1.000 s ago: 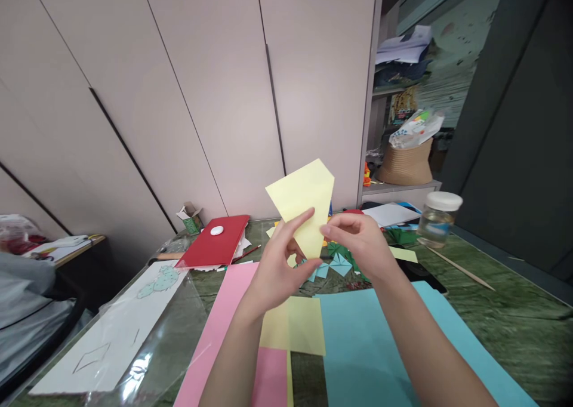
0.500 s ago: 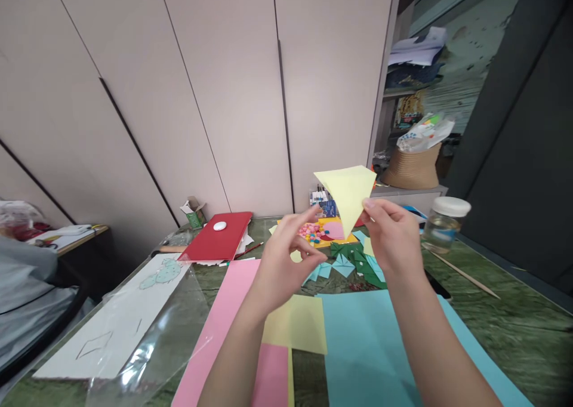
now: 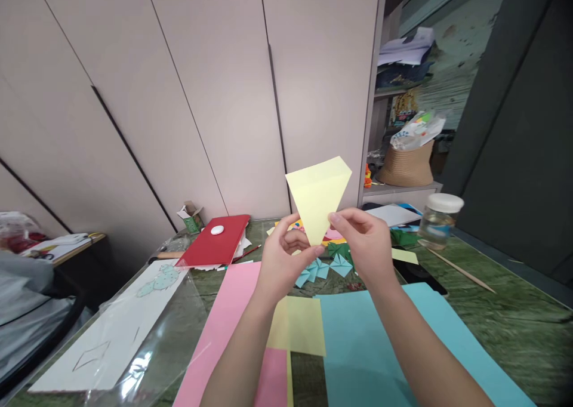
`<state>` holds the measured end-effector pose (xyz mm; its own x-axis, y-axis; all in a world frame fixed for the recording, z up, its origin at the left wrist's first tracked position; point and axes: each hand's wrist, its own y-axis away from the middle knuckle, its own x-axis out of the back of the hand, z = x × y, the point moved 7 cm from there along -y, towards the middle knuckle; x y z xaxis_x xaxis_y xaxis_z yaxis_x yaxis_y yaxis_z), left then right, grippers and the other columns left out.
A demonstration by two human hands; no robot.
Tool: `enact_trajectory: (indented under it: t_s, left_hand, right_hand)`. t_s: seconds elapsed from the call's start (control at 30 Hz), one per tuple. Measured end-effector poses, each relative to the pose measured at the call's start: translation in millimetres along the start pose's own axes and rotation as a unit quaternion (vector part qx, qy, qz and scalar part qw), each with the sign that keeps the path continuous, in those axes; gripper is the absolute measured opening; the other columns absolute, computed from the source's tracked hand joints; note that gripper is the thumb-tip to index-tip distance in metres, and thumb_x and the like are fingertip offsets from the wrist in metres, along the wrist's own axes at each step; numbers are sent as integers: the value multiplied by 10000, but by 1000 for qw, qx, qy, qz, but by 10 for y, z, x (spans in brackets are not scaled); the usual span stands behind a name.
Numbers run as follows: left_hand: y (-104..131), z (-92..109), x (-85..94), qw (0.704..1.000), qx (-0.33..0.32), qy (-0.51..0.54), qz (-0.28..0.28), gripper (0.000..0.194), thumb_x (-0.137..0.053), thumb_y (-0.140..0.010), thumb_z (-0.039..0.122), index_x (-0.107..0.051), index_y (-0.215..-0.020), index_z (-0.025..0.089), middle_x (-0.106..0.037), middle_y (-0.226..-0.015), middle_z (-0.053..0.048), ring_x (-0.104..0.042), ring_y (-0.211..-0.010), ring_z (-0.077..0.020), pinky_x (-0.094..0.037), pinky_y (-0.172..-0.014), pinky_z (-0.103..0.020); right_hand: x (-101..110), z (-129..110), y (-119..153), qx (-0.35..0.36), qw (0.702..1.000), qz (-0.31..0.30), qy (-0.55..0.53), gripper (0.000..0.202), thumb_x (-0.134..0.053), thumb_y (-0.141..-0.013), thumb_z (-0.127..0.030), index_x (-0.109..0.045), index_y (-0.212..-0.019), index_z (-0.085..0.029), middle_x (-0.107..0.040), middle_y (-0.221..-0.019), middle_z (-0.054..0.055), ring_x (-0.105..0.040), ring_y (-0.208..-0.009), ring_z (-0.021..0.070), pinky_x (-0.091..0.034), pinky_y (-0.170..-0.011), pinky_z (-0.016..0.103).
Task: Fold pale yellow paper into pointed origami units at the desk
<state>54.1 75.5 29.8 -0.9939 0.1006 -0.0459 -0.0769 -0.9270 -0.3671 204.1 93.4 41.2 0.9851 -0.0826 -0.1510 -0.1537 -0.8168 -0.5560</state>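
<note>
A folded pale yellow paper (image 3: 317,195), narrow at the bottom and wide at the top, stands upright above the table between my hands. My left hand (image 3: 286,261) is closed on its lower tip, thumb in front. My right hand (image 3: 366,240) pinches its right edge between thumb and fingers. Below lie a yellow sheet (image 3: 307,326), a pink sheet (image 3: 224,317) and a large blue sheet (image 3: 362,341). Small folded blue papers (image 3: 341,265) lie just behind my hands.
A red folder (image 3: 217,240) with a white round object lies at the back left. Beside it is a drawing (image 3: 107,329) under clear plastic. On the right are a lidded jar (image 3: 439,222), a wooden stick (image 3: 465,271) and a dark phone (image 3: 418,276).
The yellow paper has moved left and a little up, turning its broad face toward me. My left hand has taken hold of its lower tip, and my right hand has shifted left with it.
</note>
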Motion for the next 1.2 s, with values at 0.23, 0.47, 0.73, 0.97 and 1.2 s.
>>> enact_trajectory:
  t_s: [0.23,0.47,0.73,0.97,1.2]
  left_hand:
    - [-1,64,54,999,-44,-27,14,378,-750,-684,248,-594,-1019,165,-628,-679,15,-577,-651,-114,-469,-669,-236]
    - [8,141,52,994,-66,-82,-27,293,-730,-709,228,-624,-974,159,-605,-698,9,-564,-684,-118,-459,-687,-235]
    - [33,194,163,985,-73,-144,-59,253,-706,-733,221,-641,-972,167,-635,-778,-23,-581,-745,-144,-462,-731,-267]
    - [59,195,206,977,-47,-181,-107,241,-672,-739,160,-629,-976,159,-617,-703,-3,-561,-700,-135,-451,-715,-269]
    - [91,215,286,965,-40,-216,-142,294,-673,-720,132,-640,-1008,184,-568,-651,28,-560,-714,-138,-448,-777,-286]
  right_hand:
    - [-243,125,41,-79,981,-161,-70,170,-727,-697,-357,-670,-696,-197,-640,-698,12,-578,-694,168,-442,-652,287]
    - [-337,223,61,-154,952,-191,-185,131,-787,-609,-265,-678,-620,-192,-685,-677,5,-594,-665,148,-452,-674,290]
    - [-484,320,105,-177,929,-217,-243,101,-773,-642,-242,-690,-613,-193,-691,-725,11,-598,-717,151,-438,-735,301]
    - [-376,359,1,-181,926,-192,-271,119,-768,-649,-258,-678,-589,-209,-657,-663,5,-572,-671,156,-438,-708,318]
    - [16,347,-213,-171,939,-92,-285,189,-783,-610,-254,-627,-514,-205,-570,-576,-19,-506,-604,119,-430,-605,269]
